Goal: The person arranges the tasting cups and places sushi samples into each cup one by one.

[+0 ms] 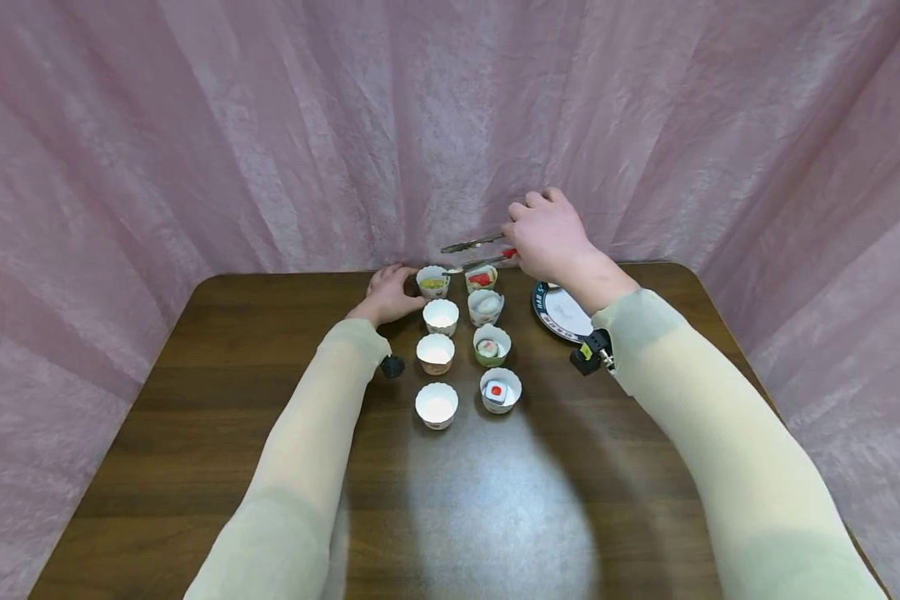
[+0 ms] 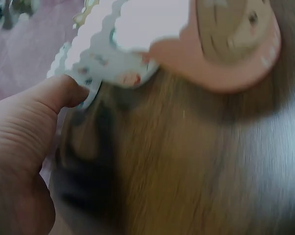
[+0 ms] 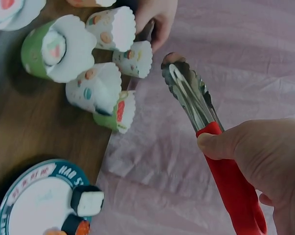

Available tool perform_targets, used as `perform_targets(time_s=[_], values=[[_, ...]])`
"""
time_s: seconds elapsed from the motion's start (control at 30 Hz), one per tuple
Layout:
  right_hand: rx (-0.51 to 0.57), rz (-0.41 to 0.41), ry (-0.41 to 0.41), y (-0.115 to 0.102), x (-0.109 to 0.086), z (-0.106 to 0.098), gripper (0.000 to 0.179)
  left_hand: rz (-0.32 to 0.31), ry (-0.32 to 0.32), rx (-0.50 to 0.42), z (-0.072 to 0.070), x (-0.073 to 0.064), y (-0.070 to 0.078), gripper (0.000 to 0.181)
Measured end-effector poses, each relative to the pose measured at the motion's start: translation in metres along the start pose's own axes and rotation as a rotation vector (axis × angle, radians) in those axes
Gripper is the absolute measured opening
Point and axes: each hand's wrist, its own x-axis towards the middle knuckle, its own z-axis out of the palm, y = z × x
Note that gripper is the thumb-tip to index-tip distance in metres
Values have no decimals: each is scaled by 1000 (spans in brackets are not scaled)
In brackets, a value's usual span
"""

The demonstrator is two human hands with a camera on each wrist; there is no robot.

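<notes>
My left hand holds the far-left paper cup at its side, thumb against the wall. Something yellow-green lies in that cup. In the left wrist view the thumb touches a patterned cup. My right hand grips red-handled metal tongs above the far end of the cup rows. The tongs' arms stand apart, one tip near the far-left cup's rim; no food shows between them. Beside that cup, the far-right cup holds a red-topped piece.
Nearer me on the left, three cups show white insides. The right row includes a cup with a pale piece, a green cup with a roll, and a cup with a red-centred piece. A blue-rimmed plate bears sushi-like pieces. Pink curtain hangs behind.
</notes>
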Motion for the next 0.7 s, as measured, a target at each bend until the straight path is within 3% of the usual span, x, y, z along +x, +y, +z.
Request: perform_targets(time_s=[0.37,0.7], values=[[15,6,49,24,-25,5,27,6,51,-34,-15,-18,-30,64],[-4,-10,124,38,-44,9,33,66,102,-24,-21,-32,-24,66]])
